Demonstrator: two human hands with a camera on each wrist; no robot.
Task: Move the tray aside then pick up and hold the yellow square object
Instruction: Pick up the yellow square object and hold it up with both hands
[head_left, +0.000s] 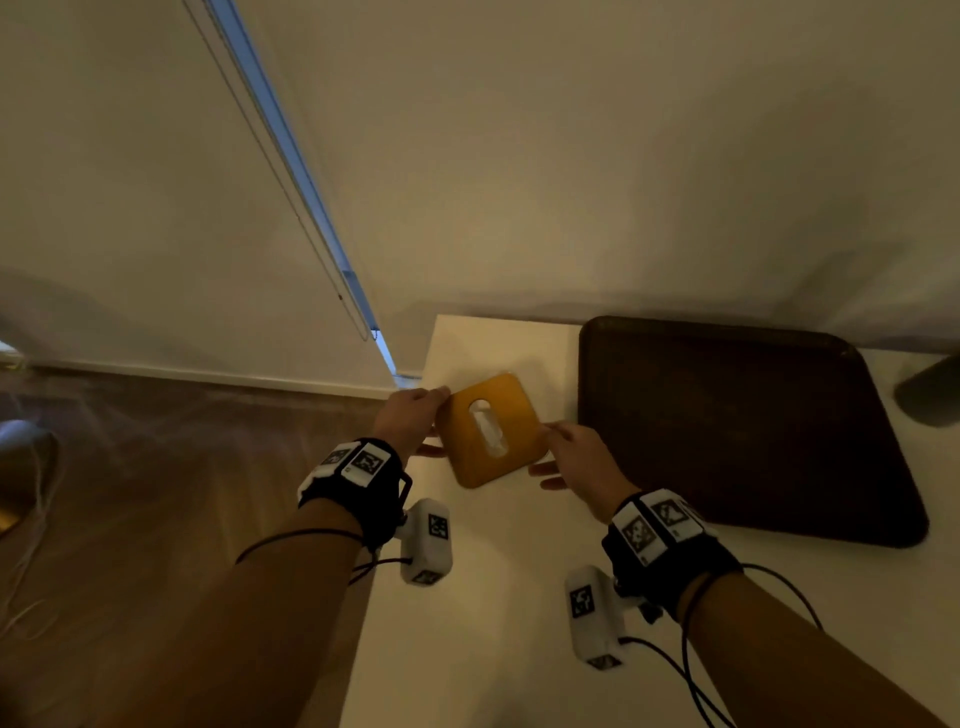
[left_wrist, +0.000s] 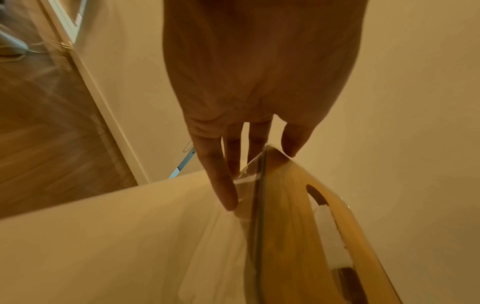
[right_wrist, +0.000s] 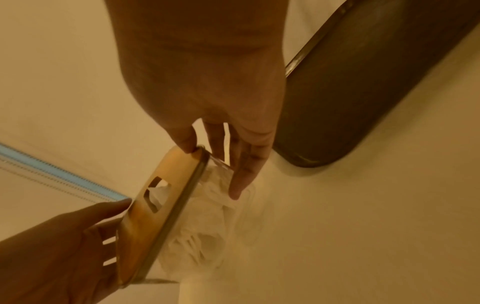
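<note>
Both hands (head_left: 410, 421) (head_left: 576, 452) are pinching yellow square object (head_left: 491, 428) by opposite edges, tilting above bench (head_left: 467, 597); thin fingertip hold risking slip.

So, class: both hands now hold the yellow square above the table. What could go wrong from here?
1. The left hand and right hand pinch only opposite corners of the yellow square, so it could slip or twist.
2. White tissue sits in a clear box under it; that box might drop off.
</note>
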